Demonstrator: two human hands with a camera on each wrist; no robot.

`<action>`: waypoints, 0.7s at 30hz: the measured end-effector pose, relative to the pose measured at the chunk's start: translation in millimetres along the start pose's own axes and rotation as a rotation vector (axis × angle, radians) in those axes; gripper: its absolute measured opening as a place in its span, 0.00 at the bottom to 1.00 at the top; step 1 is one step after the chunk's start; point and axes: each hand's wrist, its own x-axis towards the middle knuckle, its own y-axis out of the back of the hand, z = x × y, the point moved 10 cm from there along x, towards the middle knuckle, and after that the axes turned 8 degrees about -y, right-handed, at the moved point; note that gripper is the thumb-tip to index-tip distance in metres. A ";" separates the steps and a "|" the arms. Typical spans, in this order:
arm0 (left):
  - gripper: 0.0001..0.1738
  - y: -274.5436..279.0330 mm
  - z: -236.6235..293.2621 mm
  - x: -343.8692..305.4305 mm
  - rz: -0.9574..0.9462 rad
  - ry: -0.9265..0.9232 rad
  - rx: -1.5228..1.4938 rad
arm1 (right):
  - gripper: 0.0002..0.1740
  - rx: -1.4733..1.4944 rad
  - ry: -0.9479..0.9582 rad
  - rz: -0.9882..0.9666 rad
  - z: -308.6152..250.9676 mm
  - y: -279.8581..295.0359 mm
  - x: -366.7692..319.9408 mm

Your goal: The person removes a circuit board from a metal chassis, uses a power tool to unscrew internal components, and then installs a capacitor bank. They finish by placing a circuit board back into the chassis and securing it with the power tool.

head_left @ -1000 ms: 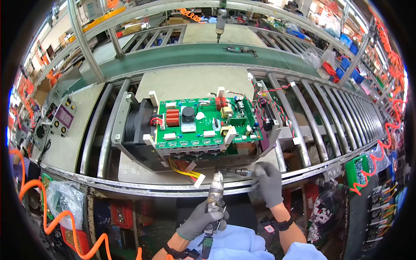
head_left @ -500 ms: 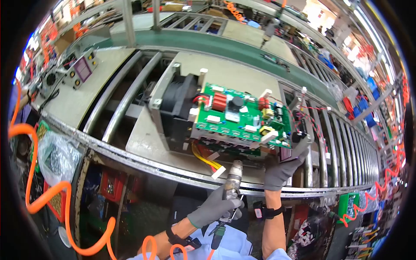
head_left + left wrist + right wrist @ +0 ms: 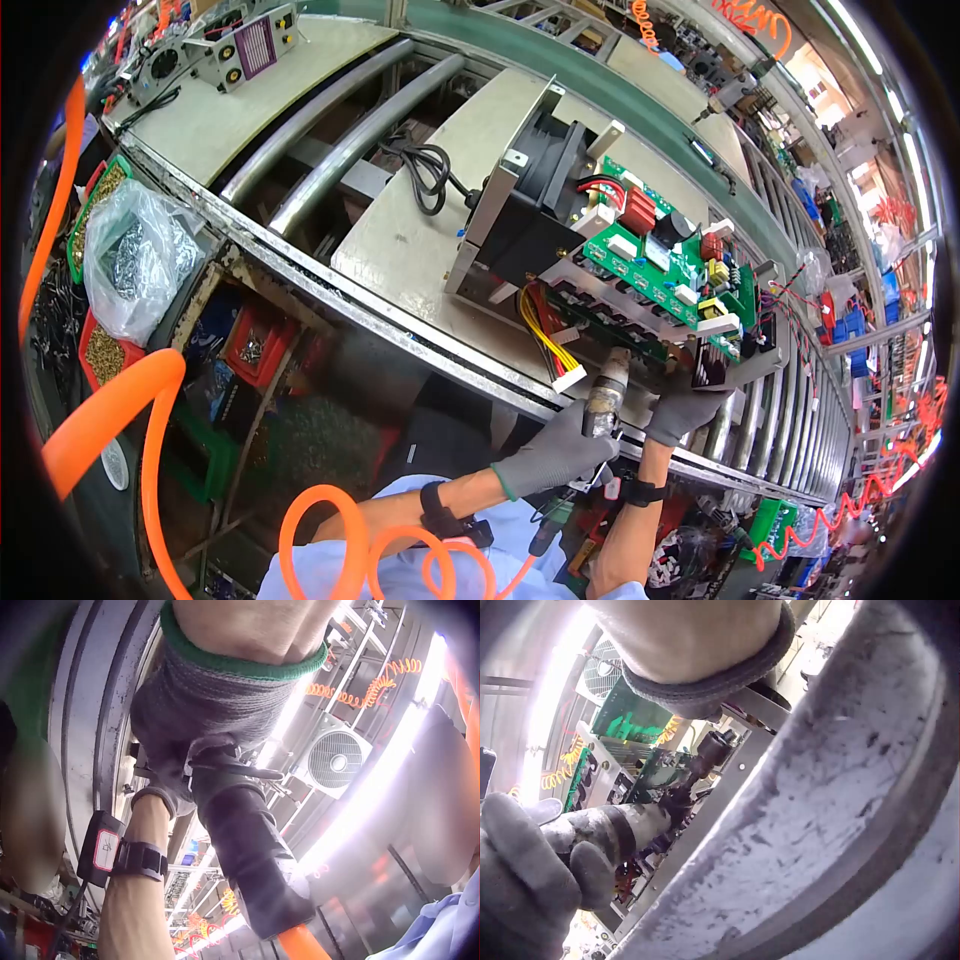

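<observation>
In the head view my gloved left hand (image 3: 560, 452) grips a worn pneumatic screwdriver (image 3: 606, 392), its nose pointing at the low front side of an electronic unit. Gloved fingers (image 3: 592, 874) wrap its barrel in the right wrist view, where a dark socket-like tip (image 3: 714, 748) shows. The unit carries a green circuit board (image 3: 640, 272) on top and a black fan (image 3: 545, 165) at its left end. My gloved right hand (image 3: 685, 412) is at the unit's right front corner, its fingers mostly hidden by the end plate (image 3: 755, 368).
The unit sits on a pale board (image 3: 400, 265) over conveyor rollers (image 3: 365, 140). Yellow and red wires with a white connector (image 3: 568, 378) hang at its front. An orange coiled hose (image 3: 325, 545) loops low in front. Left are a bag of screws (image 3: 140, 260) and a red bin (image 3: 258, 345).
The head view has turned, so the unit appears rotated and farther right. My right hand has moved from beside the driver's tip to the unit's right corner; the left keeps its grip on the driver.
</observation>
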 end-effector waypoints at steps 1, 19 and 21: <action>0.20 -1.7 -0.3 2.3 0.003 0.003 0.016 | 0.35 -0.017 0.001 -0.004 1.9 0.1 1.7; 0.16 -8.5 -10.0 21.1 0.042 -0.046 -0.031 | 0.28 0.126 -0.064 -0.128 8.3 -8.8 8.9; 0.17 -9.0 -8.1 20.6 0.026 -0.016 -0.043 | 0.27 0.096 -0.021 -0.109 12.3 -9.9 11.9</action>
